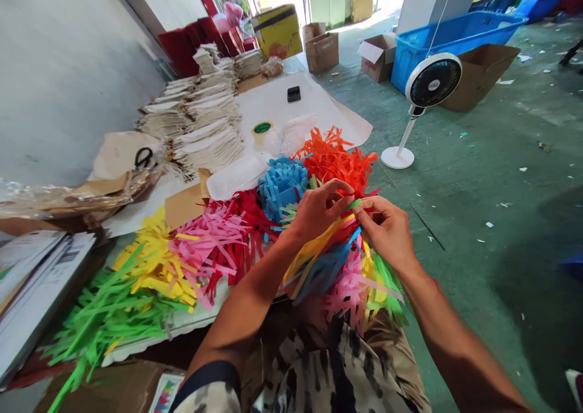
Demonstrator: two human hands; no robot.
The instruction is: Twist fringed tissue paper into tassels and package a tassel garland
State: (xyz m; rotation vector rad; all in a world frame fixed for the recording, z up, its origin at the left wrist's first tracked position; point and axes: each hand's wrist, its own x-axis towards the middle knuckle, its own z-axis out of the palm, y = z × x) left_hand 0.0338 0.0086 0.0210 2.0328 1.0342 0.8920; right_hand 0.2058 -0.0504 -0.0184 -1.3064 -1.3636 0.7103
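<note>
Multicoloured strip bundle (334,273) at near centre, hanging just below both hands. Left hand (319,209) narrowed, finger and thumb pinching a green strip (354,204) at the bundle's top; right hand (387,226) pinching the same strip from the right. Just beyond, orange strips (339,161); to the left, blue strips (281,188); far right, a white fan (433,84).

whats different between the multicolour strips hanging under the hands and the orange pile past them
The hanging strips mix yellow, blue, pink and green; the orange pile is nearly all one colour. The hanging strips trail downward; the orange pile sits heaped and tangled. Both are bunches of narrow strips.
</note>
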